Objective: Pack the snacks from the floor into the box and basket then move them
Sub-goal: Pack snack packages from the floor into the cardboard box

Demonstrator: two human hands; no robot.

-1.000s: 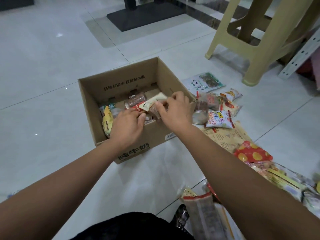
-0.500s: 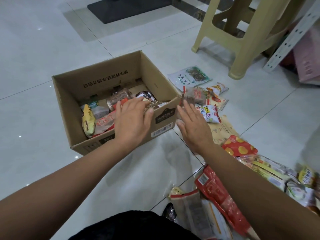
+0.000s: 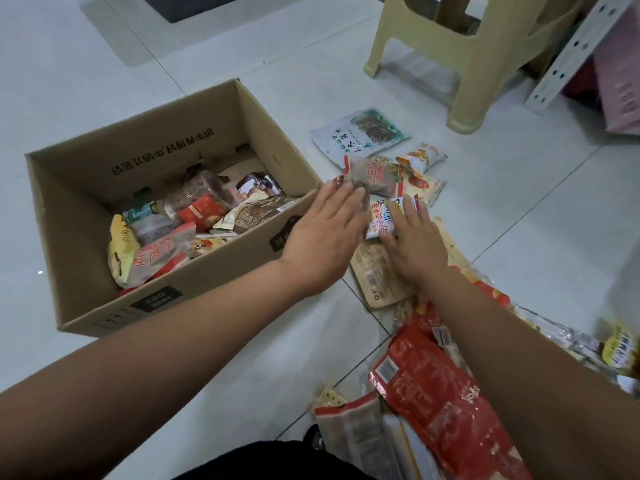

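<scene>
A brown cardboard box (image 3: 214,268) stood open on the pale tiled floor (image 3: 346,81), with dark characters printed on its far inner wall and black labels on its near side. It was part-filled with a jumble of packed snacks (image 3: 201,211) in red, yellow, green and clear wrappers. Just right of it lay the loose pile: a green-and-white packet (image 3: 360,135), a clear packet of dark pieces (image 3: 372,178), a tan packet (image 3: 377,275) and a large red packet (image 3: 440,393) nearest the person. The left hand (image 3: 325,233) reached past the box's right corner, fingers straight and holding nothing. The right hand (image 3: 412,244) lay flat, fingers spread, on a white packet (image 3: 382,216) with red lettering. A beige plastic stool (image 3: 485,46) stood beyond.
</scene>
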